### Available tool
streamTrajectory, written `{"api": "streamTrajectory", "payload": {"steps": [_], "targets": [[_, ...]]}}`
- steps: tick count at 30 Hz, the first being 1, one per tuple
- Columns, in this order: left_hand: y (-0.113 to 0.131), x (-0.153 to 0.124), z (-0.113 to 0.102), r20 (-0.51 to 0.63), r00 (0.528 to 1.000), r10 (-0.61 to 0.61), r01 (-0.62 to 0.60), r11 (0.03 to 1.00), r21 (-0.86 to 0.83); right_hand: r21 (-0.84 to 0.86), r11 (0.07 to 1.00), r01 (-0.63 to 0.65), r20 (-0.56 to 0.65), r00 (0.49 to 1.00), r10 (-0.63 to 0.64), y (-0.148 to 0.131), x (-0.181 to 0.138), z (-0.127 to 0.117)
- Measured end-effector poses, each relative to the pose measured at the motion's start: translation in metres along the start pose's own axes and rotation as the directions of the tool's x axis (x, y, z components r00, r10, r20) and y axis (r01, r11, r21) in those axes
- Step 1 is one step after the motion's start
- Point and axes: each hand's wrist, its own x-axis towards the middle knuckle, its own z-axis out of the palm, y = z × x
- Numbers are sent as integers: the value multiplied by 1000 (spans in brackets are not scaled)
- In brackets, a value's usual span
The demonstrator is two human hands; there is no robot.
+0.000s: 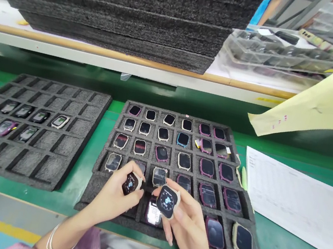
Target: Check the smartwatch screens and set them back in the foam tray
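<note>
The left tray (82,144) is cut off at its far left. Above the partly hidden right tray (91,184), a first watch (130,184) is clasped in the left hand (118,197), its edge covered; a second watch (167,202) is pinched in the right hand (190,225). Print on the paper (294,203) is unreadable.

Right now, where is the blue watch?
In the head view, the blue watch sits in the right foam tray, second row from the top, between a pale watch and a purple watch.

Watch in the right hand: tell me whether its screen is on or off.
On: the watch in the right hand shows a lit dial.
</note>
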Motion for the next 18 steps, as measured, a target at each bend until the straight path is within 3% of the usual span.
{"api": "streamTrajectory", "payload": {"steps": [18], "targets": [[0, 0, 0, 62, 998, 33, -35, 999, 34, 4, 1000, -10, 1, 1000, 10, -2, -3, 4]]}}
